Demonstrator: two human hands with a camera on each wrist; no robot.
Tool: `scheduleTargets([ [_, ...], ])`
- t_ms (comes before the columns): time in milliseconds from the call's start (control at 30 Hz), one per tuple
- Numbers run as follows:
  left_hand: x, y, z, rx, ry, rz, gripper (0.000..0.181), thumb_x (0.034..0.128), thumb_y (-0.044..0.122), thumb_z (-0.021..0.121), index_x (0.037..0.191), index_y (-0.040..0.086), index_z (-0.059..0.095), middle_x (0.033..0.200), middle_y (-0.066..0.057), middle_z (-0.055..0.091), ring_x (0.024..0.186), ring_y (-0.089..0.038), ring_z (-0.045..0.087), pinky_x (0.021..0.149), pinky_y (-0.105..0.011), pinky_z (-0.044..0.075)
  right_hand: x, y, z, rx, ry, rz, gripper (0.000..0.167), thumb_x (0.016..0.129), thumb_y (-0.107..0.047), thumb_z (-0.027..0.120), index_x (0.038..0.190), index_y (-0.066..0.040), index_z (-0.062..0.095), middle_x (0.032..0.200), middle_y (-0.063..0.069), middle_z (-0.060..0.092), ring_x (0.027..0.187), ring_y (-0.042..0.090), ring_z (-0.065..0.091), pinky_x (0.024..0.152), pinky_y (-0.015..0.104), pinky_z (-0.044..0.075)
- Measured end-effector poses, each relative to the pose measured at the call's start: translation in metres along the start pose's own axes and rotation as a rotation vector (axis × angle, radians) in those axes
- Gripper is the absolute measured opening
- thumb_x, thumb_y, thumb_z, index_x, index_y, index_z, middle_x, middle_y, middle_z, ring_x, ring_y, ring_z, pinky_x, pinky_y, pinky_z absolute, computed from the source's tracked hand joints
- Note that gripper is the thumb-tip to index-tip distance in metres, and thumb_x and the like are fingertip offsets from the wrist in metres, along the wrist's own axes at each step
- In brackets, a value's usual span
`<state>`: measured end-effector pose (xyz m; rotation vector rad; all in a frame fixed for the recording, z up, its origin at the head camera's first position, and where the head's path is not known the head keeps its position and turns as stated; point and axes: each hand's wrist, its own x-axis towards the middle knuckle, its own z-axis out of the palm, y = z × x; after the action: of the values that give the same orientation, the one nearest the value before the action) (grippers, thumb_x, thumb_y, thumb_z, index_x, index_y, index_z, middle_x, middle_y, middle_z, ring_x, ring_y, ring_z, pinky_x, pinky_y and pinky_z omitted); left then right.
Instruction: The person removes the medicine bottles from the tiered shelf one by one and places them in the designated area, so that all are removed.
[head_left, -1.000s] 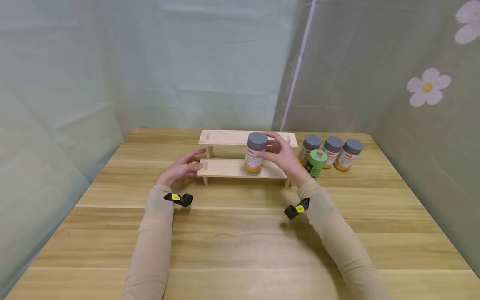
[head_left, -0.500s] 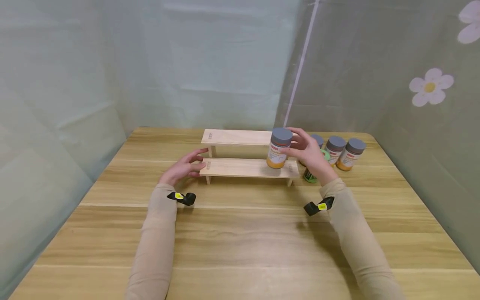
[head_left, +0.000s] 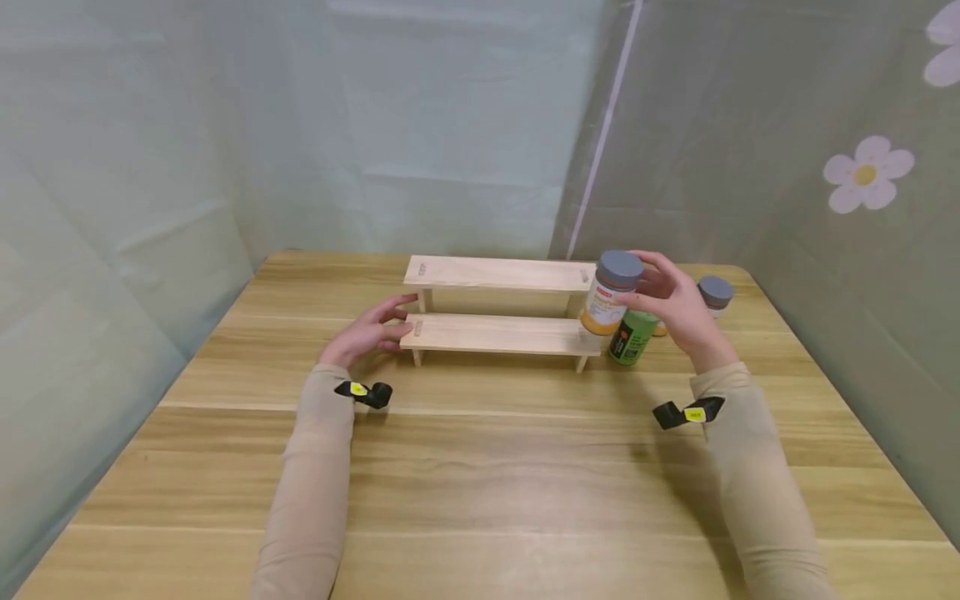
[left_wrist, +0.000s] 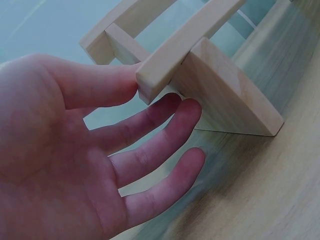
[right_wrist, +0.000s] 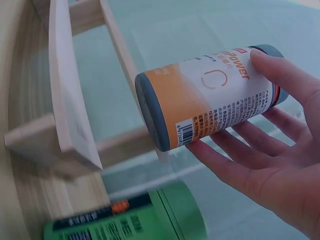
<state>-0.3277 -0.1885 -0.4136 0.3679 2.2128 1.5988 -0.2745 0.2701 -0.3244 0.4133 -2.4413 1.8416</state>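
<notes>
My right hand grips a supplement bottle with a grey lid and a white-orange label, thumb on one side and fingers on the other. The bottle hangs tilted, off the right end of a two-tier wooden shelf. In the right wrist view its base points towards the shelf boards. My left hand is at the shelf's left end. In the left wrist view its thumb touches the lower board's end, with the other fingers loosely bent beside the leg.
A green bottle stands on the wooden table by the shelf's right end, partly behind the held bottle. Further right, a similar grey-lidded bottle shows behind my right hand; others there are mostly hidden. A curtain hangs behind the table.
My right hand has carried the supplement bottle rightwards from over the lower shelf board to past its right end, and the bottle now tilts. The left hand stays at the shelf's left end.
</notes>
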Motion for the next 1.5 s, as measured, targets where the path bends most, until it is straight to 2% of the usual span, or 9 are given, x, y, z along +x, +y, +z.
scheduleTargets([
  [133, 0.000, -0.001, 0.000, 0.000, 0.003, -0.005, 0.063, 0.0996, 0.021, 0.053, 0.155, 0.022, 0.024, 0.147, -0.023, 0.032, 0.119, -0.030, 0.048, 0.089, -0.032, 0.050, -0.007, 0.000, -0.013, 0.021, 0.028, -0.001, 0.055, 0.088, -0.008, 0.070, 0.137, -0.023, 0.050, 0.117, -0.014, 0.063, 0.106, 0.003, 0.061, 0.084, 0.018, 0.049],
  [367, -0.001, -0.001, 0.001, -0.006, -0.003, -0.006, 0.063, 0.0998, 0.021, 0.053, 0.155, 0.022, 0.022, 0.148, -0.023, 0.031, 0.119, -0.029, 0.048, 0.092, -0.035, 0.049, -0.021, 0.006, -0.039, 0.238, 0.067, -0.098, 0.051, 0.087, 0.009, 0.062, 0.130, -0.019, 0.056, 0.111, -0.009, 0.068, 0.099, 0.004, 0.065, 0.077, 0.017, 0.053],
  [500, 0.000, -0.002, 0.000, -0.008, -0.003, -0.005, 0.062, 0.0999, 0.021, 0.053, 0.155, 0.022, 0.023, 0.148, -0.023, 0.031, 0.117, -0.028, 0.049, 0.091, -0.034, 0.050, -0.028, 0.006, -0.050, 0.280, 0.099, -0.117, 0.049, 0.088, 0.011, 0.060, 0.128, -0.018, 0.057, 0.111, -0.007, 0.067, 0.099, 0.005, 0.065, 0.076, 0.018, 0.055],
  [667, 0.000, -0.002, -0.001, -0.010, -0.001, -0.004, 0.062, 0.0996, 0.021, 0.053, 0.155, 0.021, 0.024, 0.147, -0.022, 0.032, 0.115, -0.026, 0.050, 0.088, -0.031, 0.051, -0.034, 0.004, -0.057, 0.329, 0.099, -0.135, 0.047, 0.088, 0.012, 0.059, 0.128, -0.013, 0.056, 0.111, -0.004, 0.067, 0.098, 0.007, 0.065, 0.075, 0.019, 0.056],
  [900, 0.000, 0.000, -0.002, -0.014, -0.004, -0.002, 0.064, 0.0991, 0.021, 0.054, 0.155, 0.021, 0.023, 0.148, -0.022, 0.032, 0.117, -0.028, 0.049, 0.087, -0.030, 0.051, -0.036, 0.004, -0.057, 0.273, 0.096, -0.103, 0.049, 0.088, 0.010, 0.059, 0.130, -0.015, 0.055, 0.112, -0.006, 0.065, 0.101, 0.006, 0.063, 0.077, 0.018, 0.055],
  [1267, 0.001, 0.003, 0.000, -0.011, -0.002, -0.019, 0.063, 0.0993, 0.022, 0.054, 0.155, 0.023, 0.023, 0.150, -0.022, 0.029, 0.121, -0.030, 0.046, 0.091, -0.032, 0.049, -0.042, -0.001, -0.059, 0.269, 0.097, -0.113, 0.051, 0.087, 0.012, 0.060, 0.131, -0.014, 0.054, 0.112, -0.006, 0.066, 0.099, 0.006, 0.064, 0.077, 0.019, 0.054],
  [1500, 0.001, 0.003, -0.001, -0.009, -0.005, -0.024, 0.064, 0.0991, 0.023, 0.054, 0.155, 0.022, 0.023, 0.150, -0.022, 0.029, 0.121, -0.030, 0.047, 0.089, -0.031, 0.050, -0.047, -0.004, -0.069, 0.339, 0.106, -0.170, 0.050, 0.087, 0.017, 0.055, 0.130, -0.010, 0.055, 0.112, -0.002, 0.068, 0.098, 0.009, 0.065, 0.077, 0.020, 0.056],
])
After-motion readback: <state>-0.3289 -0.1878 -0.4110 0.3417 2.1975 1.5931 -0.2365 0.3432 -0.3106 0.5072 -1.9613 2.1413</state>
